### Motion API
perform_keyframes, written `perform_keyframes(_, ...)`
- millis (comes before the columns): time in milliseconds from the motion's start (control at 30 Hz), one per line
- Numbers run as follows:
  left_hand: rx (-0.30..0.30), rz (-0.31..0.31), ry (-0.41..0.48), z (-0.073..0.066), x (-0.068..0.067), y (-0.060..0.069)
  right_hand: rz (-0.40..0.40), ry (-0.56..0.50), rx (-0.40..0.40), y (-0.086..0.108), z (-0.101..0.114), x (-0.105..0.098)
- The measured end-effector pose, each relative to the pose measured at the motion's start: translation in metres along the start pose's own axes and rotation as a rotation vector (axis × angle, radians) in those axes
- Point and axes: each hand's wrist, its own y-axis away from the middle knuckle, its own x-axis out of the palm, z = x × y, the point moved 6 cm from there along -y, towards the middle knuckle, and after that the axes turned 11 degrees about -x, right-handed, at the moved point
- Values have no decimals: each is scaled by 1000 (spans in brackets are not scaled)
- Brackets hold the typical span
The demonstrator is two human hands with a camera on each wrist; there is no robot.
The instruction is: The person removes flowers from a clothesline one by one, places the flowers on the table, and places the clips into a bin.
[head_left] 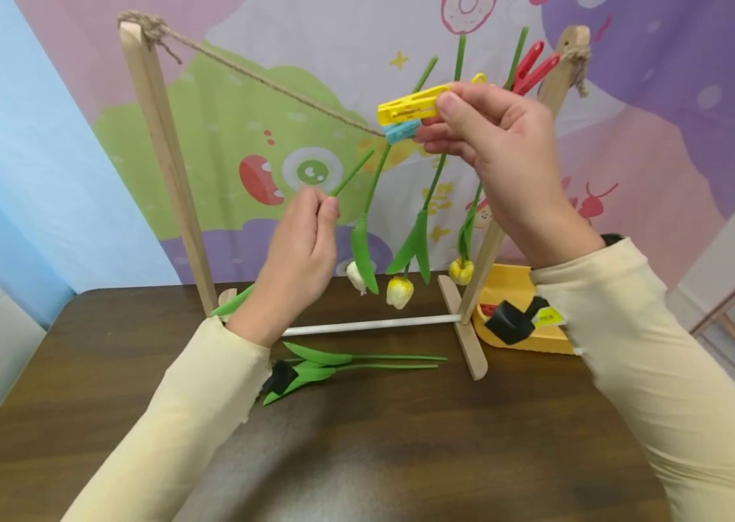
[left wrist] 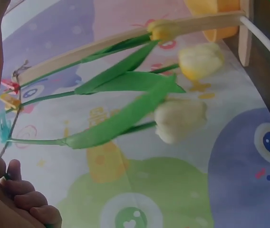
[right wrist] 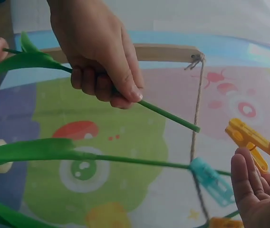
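Note:
My left hand (head_left: 296, 261) grips a tulip's green stem (right wrist: 170, 115), its free end beside the rope (right wrist: 198, 99) in the right wrist view. My right hand (head_left: 504, 159) pinches a yellow clothespin (head_left: 409, 106) between thumb and fingers, near the rope. Just below it a blue clothespin (head_left: 401, 131) clips a stem to the rope. Three tulips hang upside down: a white one (left wrist: 180, 118), a pale yellow one (head_left: 399, 292) and a yellow one (head_left: 462, 271). Red (head_left: 533, 69) and orange-yellow (left wrist: 10, 101) clothespins hold the others.
Wooden posts (head_left: 168, 159) carry the rope, with a white rod (head_left: 370, 324) low between them. More green stems (head_left: 387, 366) with leaves lie on the brown table (head_left: 367, 449). A yellow container (head_left: 504, 286) stands behind the right post's foot. A patterned cloth hangs behind.

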Motion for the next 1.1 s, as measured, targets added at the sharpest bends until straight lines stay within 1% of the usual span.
perform_keyframes(133, -28, 48, -79, 6, 6, 5, -20, -124, 67, 7, -9, -10)
perform_keyframes(233, -38, 85, -124, 10, 12, 9, -38, -185, 103, 12, -16, -18)
perform_keyframes(400, -49, 145, -193, 17, 22, 17, -94, -233, 168, 20, -28, -32)
perform_keyframes(467, -48, 173, -219, 20, 26, 20, -112, -235, 202, 24, -33, -38)
perform_keyframes(567, -30, 211, -254, 23, 31, 24, -118, -254, 241, 30, -39, -45)
perform_keyframes(667, 3, 222, -289, 25, 36, 29, -121, -260, 259, 35, -44, -53)
perform_keyframes(800, 52, 207, -358, 28, 44, 35, -130, -248, 287, 43, -49, -63)
perform_keyframes(933, 72, 203, -419, 35, 52, 43, -148, -238, 322, 53, -57, -74)
perform_keyframes(1033, 81, 200, -451, 39, 56, 49, -168, -267, 318, 60, -62, -83)
perform_keyframes(1100, 108, 180, -478, 40, 58, 53, -171, -295, 301, 64, -64, -90)
